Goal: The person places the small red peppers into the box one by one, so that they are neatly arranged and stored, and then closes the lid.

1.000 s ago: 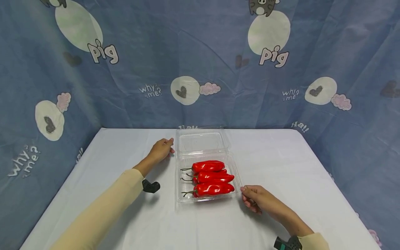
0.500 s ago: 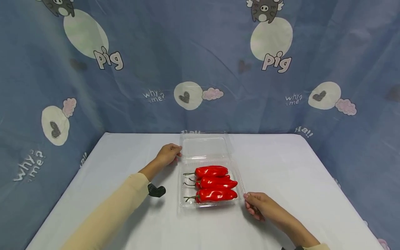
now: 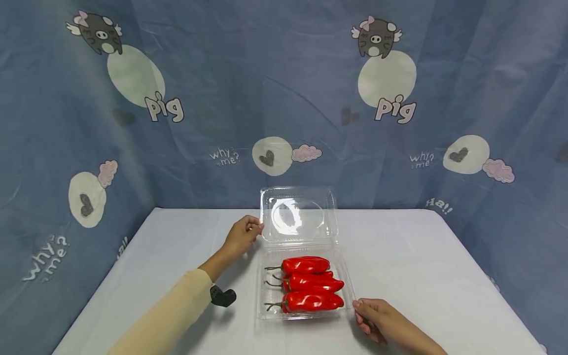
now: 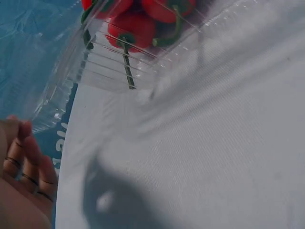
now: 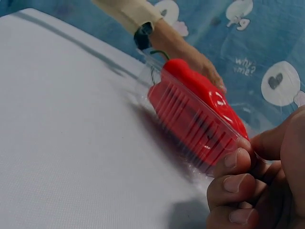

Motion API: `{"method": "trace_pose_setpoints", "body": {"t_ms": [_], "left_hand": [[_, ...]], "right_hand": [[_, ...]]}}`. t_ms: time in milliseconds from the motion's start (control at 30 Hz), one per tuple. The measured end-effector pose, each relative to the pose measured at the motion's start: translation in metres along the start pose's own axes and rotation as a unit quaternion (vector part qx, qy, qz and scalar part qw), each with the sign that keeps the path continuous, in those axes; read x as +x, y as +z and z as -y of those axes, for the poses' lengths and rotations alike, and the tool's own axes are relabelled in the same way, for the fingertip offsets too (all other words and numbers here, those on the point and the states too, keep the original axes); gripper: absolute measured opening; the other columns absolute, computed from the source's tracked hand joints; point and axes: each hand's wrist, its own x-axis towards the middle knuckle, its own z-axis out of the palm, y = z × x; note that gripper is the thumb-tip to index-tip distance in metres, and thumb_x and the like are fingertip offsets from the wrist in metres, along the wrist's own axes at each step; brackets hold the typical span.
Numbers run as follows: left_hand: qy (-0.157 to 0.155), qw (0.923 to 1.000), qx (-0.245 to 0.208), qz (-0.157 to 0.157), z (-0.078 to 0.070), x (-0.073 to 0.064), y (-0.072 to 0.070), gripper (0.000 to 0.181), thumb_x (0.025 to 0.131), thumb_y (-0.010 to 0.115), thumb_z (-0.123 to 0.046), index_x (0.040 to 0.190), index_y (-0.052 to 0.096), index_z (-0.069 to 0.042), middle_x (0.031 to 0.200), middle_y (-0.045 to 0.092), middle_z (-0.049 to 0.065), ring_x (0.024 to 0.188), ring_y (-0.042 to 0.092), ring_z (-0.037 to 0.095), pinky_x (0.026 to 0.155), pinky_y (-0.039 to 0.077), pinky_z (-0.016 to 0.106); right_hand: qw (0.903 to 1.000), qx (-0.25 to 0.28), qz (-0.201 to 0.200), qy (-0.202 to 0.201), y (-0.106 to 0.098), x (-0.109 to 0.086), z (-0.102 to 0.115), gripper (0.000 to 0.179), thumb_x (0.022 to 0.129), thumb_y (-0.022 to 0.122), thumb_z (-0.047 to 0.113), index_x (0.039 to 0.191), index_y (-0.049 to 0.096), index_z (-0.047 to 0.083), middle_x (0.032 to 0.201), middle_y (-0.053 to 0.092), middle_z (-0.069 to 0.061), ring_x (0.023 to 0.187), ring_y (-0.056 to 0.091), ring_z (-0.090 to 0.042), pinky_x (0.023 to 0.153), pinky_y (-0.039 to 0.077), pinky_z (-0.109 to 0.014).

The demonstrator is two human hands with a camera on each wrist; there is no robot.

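Note:
A clear plastic clamshell container (image 3: 263, 296) lies on the table with several red peppers (image 3: 310, 301) in its base, their green stems toward the left. Its lid (image 3: 295, 222) is hinged at the back and tilted up. My left hand (image 3: 241, 237) pinches the lid's left edge between thumb and finger; the left wrist view shows the other fingers (image 4: 29, 176) loosely bent beside it. At the front right corner of the base, my right hand (image 3: 377, 320) pinches the rim, with its remaining fingers (image 5: 233, 183) curled below.
A white cloth-covered table (image 3: 421, 266) spreads around the container. Behind it hangs a blue curtain (image 3: 222, 74) printed with pigs and hearts. A dark wrist device (image 3: 223, 297) sits at the left cuff.
My left hand has taken hold of the lid's edge and raised the lid from lying flat to a tilt. The right hand stays at the corner. The head view has tipped upward.

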Motion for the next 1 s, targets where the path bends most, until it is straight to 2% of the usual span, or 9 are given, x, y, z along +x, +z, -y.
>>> {"method": "trace_pose_setpoints", "body": {"t_ms": [133, 233, 300, 433, 567, 667, 767, 867, 1000], "left_hand": [[0.044, 0.9990, -0.001, 0.006, -0.003, -0.005, -0.003, 0.017, 0.102, 0.062, -0.019, 0.112, 0.060, -0.006, 0.095, 0.068, 0.010, 0.089, 0.064, 0.040, 0.066, 0.048, 0.025], [0.080, 0.9966, 0.014, 0.014, -0.005, -0.008, -0.006, 0.016, 0.102, 0.062, -0.021, 0.111, 0.059, -0.009, 0.095, 0.067, 0.006, 0.090, 0.064, 0.041, 0.066, 0.049, 0.024], [0.097, 0.9948, 0.028, 0.012, -0.005, -0.012, -0.010, 0.013, 0.101, 0.063, -0.022, 0.110, 0.059, -0.013, 0.094, 0.067, 0.003, 0.085, 0.064, 0.038, 0.064, 0.049, 0.024], [0.139, 0.9879, 0.068, 0.010, -0.005, -0.021, -0.018, 0.010, 0.099, 0.066, -0.022, 0.106, 0.059, -0.020, 0.094, 0.066, -0.002, 0.072, 0.061, 0.023, 0.059, 0.046, 0.025], [0.195, 0.9747, 0.108, 0.014, -0.005, -0.028, -0.023, 0.010, 0.097, 0.068, -0.021, 0.103, 0.060, -0.023, 0.093, 0.064, -0.008, 0.064, 0.054, 0.011, 0.055, 0.045, 0.026], [0.239, 0.9598, 0.148, 0.011, -0.003, -0.035, -0.026, 0.011, 0.095, 0.071, -0.021, 0.100, 0.062, -0.025, 0.084, 0.061, -0.012, 0.059, 0.049, 0.005, 0.053, 0.044, 0.024], [0.283, 0.9398, 0.191, 0.003, -0.001, -0.042, -0.030, 0.013, 0.092, 0.075, -0.019, 0.098, 0.064, -0.025, 0.077, 0.057, -0.014, 0.059, 0.047, 0.002, 0.053, 0.043, 0.022], [0.335, 0.9136, 0.230, -0.005, 0.003, -0.048, -0.032, 0.018, 0.089, 0.078, -0.014, 0.099, 0.064, -0.022, 0.079, 0.058, -0.015, 0.063, 0.048, 0.001, 0.056, 0.044, 0.021], [0.396, 0.8767, 0.273, 0.001, 0.009, -0.053, -0.035, 0.029, 0.085, 0.079, -0.003, 0.100, 0.062, -0.021, 0.095, 0.064, -0.014, 0.075, 0.057, 0.003, 0.064, 0.050, 0.021]], "right_hand": [[1.0000, 0.002, 0.003, 0.000, -0.002, 0.000, 0.001, 0.037, 0.108, 0.043, 0.036, 0.085, 0.057, 0.011, 0.070, 0.053, 0.004, 0.057, 0.043, -0.009, 0.049, 0.036, -0.020], [1.0000, -0.001, 0.005, -0.008, -0.003, 0.001, 0.000, 0.037, 0.109, 0.042, 0.034, 0.084, 0.056, 0.011, 0.069, 0.052, 0.004, 0.056, 0.042, -0.009, 0.048, 0.036, -0.019], [0.9999, 0.008, 0.005, -0.009, -0.003, 0.002, -0.001, 0.036, 0.109, 0.043, 0.034, 0.084, 0.056, 0.011, 0.069, 0.052, 0.004, 0.057, 0.042, -0.009, 0.049, 0.036, -0.019], [0.9994, 0.035, -0.001, 0.000, 0.002, 0.004, -0.003, 0.034, 0.108, 0.046, 0.034, 0.085, 0.057, 0.012, 0.069, 0.052, 0.004, 0.058, 0.043, -0.009, 0.048, 0.035, -0.019], [0.9987, 0.048, -0.010, 0.016, 0.004, 0.005, -0.004, 0.034, 0.107, 0.048, 0.035, 0.087, 0.059, 0.010, 0.070, 0.053, 0.004, 0.062, 0.045, -0.009, 0.050, 0.036, -0.018], [0.9986, 0.048, -0.008, 0.020, 0.005, 0.005, -0.005, 0.034, 0.107, 0.047, 0.035, 0.089, 0.058, 0.009, 0.071, 0.053, 0.004, 0.064, 0.046, -0.010, 0.052, 0.037, -0.018], [0.9988, 0.047, -0.003, 0.014, 0.007, 0.007, -0.005, 0.034, 0.108, 0.046, 0.035, 0.089, 0.058, 0.008, 0.071, 0.052, 0.004, 0.065, 0.046, -0.009, 0.053, 0.037, -0.018], [0.9991, 0.043, 0.004, 0.003, 0.007, 0.007, -0.005, 0.034, 0.108, 0.045, 0.034, 0.087, 0.058, 0.010, 0.071, 0.052, 0.004, 0.064, 0.045, -0.008, 0.053, 0.038, -0.017], [0.9993, 0.035, 0.012, -0.012, 0.008, 0.008, -0.007, 0.035, 0.109, 0.042, 0.032, 0.085, 0.057, 0.012, 0.070, 0.052, 0.005, 0.061, 0.044, -0.007, 0.052, 0.037, -0.018]]}}
